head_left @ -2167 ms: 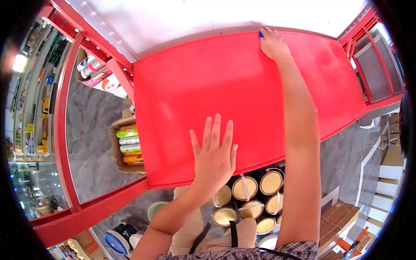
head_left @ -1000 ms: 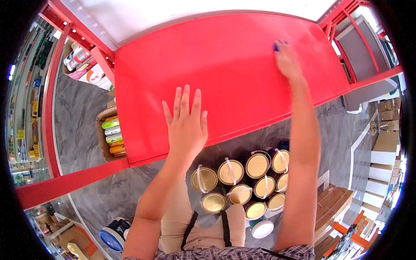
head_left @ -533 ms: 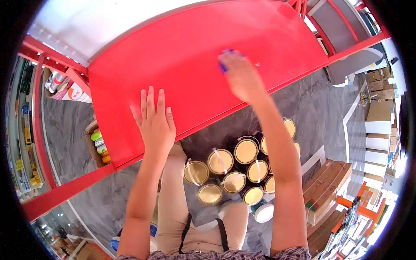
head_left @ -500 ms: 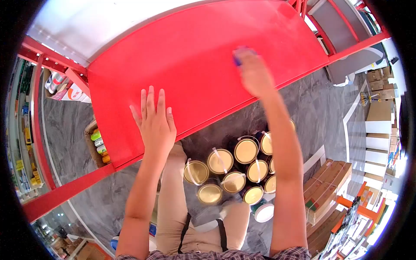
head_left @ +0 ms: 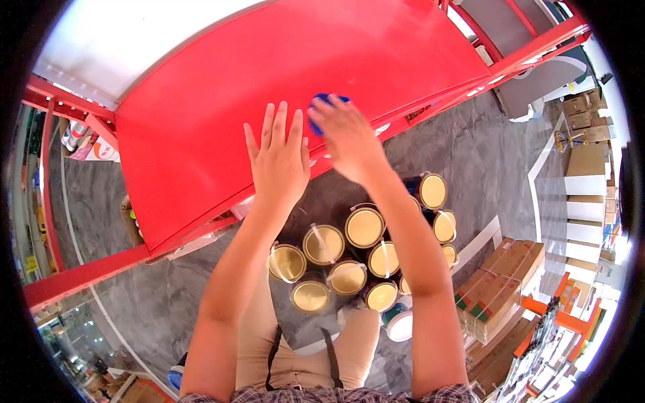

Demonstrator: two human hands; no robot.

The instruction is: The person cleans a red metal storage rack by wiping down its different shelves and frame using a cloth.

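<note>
A wide red metal shelf panel (head_left: 195, 134) spreads out in front of me. My right hand (head_left: 346, 138) presses a blue cloth (head_left: 321, 107) onto the red surface near its front edge; the cloth is partly hidden under the fingers, and its exact kind is hard to make out. Just left of it, my left hand (head_left: 279, 158) lies over the front edge of the panel, fingers stretched and spread, with nothing in it.
Several paint cans with gold lids (head_left: 365, 227) stand on the grey floor below the shelf. Long cardboard boxes (head_left: 500, 279) are stacked at the right. A red frame beam (head_left: 87, 275) runs along the left, and a white panel (head_left: 134, 54) stands behind the shelf.
My right hand has swept left and toward me with the blue cloth, ending close to the left hand. My left hand has shifted right and up, and the view has moved slightly.
</note>
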